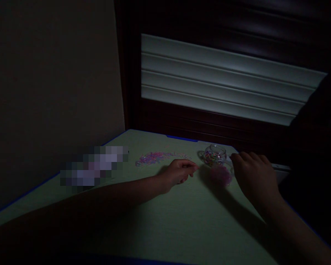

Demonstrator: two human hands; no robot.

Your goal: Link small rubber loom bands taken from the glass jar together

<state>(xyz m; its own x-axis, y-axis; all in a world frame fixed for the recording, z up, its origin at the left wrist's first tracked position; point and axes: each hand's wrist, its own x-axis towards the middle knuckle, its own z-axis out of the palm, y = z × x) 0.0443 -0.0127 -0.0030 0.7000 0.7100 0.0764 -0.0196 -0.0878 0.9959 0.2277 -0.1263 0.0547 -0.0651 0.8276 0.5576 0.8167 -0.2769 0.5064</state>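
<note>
In the head view, my left hand (pixel 182 171) is over the table with thumb and forefinger pinched together. Whatever is between its fingertips is too small and dark to make out. My right hand (pixel 253 173) is closed at the right edge of a clear container (pixel 222 175) that has a clump of pink pieces in it. Just behind stands a round glass jar (pixel 214 154) with many-coloured small pieces inside. To the left, a loose pile of thin pink and purple bands (pixel 154 158) is spread on the tabletop, with a few strands trailing toward the jar.
The pale green table (pixel 165 217) has a blue edge. A pixelated, blurred-out object (pixel 95 167) lies on its left side. Behind the table are a dark wooden frame and pale slatted panels (pixel 209 77); a plain wall (pixel 55 73) borders the left. The light is dim.
</note>
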